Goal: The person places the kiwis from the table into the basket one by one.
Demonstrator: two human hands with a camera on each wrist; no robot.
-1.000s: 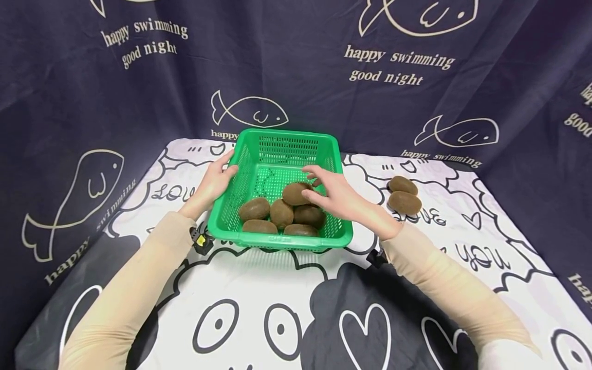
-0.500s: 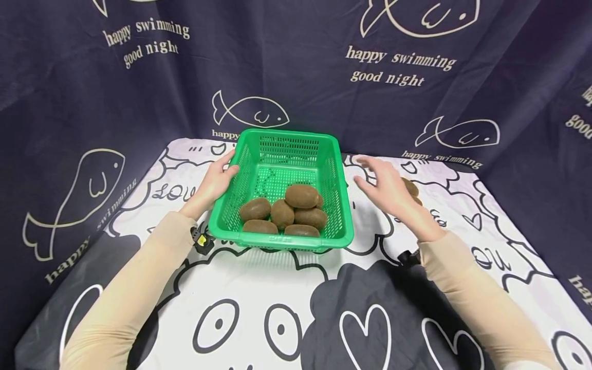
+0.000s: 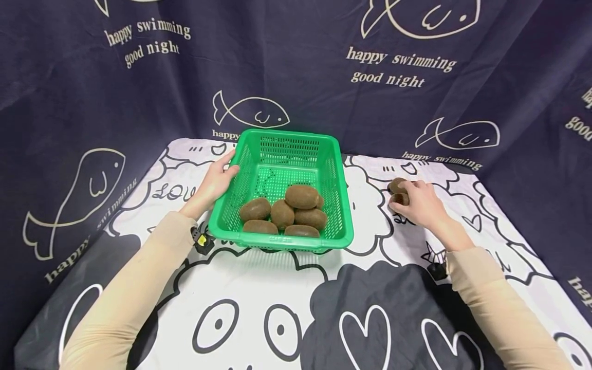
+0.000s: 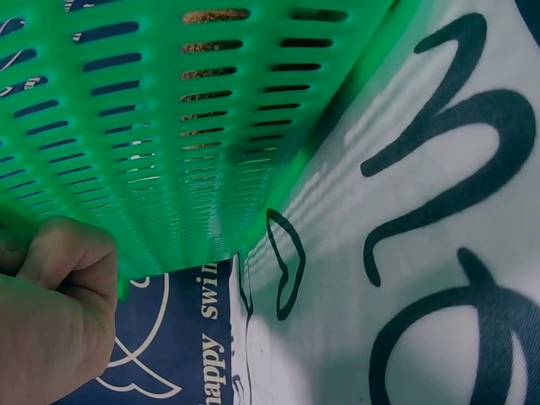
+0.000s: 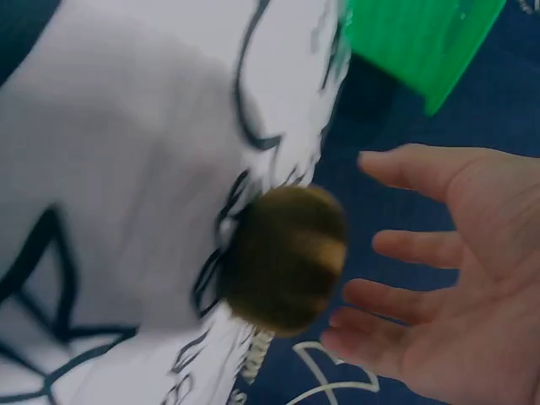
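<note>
My left hand (image 3: 215, 181) grips the left rim of a green plastic basket (image 3: 279, 240), thumb over the edge. Its bent fingers (image 4: 76, 261) show against the slotted wall in the left wrist view. Several brown kiwis (image 3: 301, 196) lie in the basket's near half, one resting on top of others. On the cloth to the right sit two more kiwis, a farther one (image 3: 396, 185) and a nearer one (image 3: 399, 199). My right hand (image 3: 423, 205) reaches over this pair and partly hides them. In the right wrist view its fingers are spread, with a kiwi (image 5: 283, 257) just beyond their tips.
A white cloth (image 3: 203, 288) with black drawings covers the table. Dark blue curtains (image 3: 314, 67) with fish prints stand behind and at both sides. The basket lies between the left hand and the two loose kiwis.
My right hand has let go of a kiwi inside the basket, drawn back over the right rim, and moved right to the two kiwis on the cloth. The left hand and basket stay put.
</note>
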